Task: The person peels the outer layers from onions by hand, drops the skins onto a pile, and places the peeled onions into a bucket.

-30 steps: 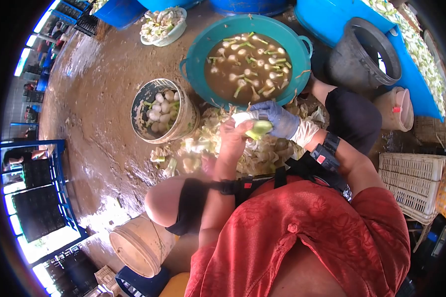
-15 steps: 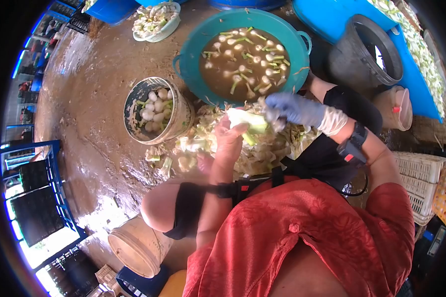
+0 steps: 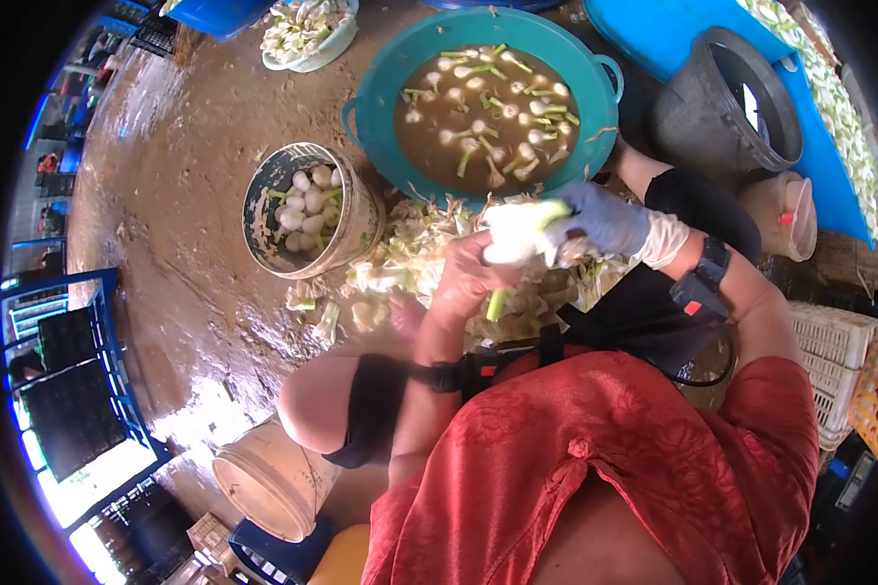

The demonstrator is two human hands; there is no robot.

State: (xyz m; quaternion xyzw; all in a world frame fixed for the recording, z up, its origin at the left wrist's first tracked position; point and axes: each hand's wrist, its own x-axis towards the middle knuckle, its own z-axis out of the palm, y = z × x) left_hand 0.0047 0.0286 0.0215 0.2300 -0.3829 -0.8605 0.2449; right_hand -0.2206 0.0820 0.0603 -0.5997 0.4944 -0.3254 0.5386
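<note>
A big white garlic bulb (image 3: pixel 515 234) with a green stalk is held in front of me over the pile of peelings. My bare left hand (image 3: pixel 465 273) wraps round it from the left, and a green stalk end pokes out below the fingers. On its right side, my right hand (image 3: pixel 605 219), in a blue-grey glove, is closed at the stalk and outer leaves; motion blurs its fingertips. Loose pale peelings (image 3: pixel 419 244) lie heaped beneath both hands. Beyond them stands a green tub (image 3: pixel 371 122) of brown water with several stalked bulbs floating in it.
Left of the peelings, a dirty white bucket (image 3: pixel 361 229) holds several cleaned bulbs. A bowl of peelings (image 3: pixel 307 63) stands at the back. On the right are a black bucket (image 3: pixel 683 117), a pink-white bucket (image 3: pixel 766 210) and white crates (image 3: pixel 834 341). An overturned-looking bucket (image 3: pixel 263 492) lies lower left.
The bulb and my left hand have moved a little to the right and the bulb has turned. My right hand has lowered slightly and come onto the stalk side.
</note>
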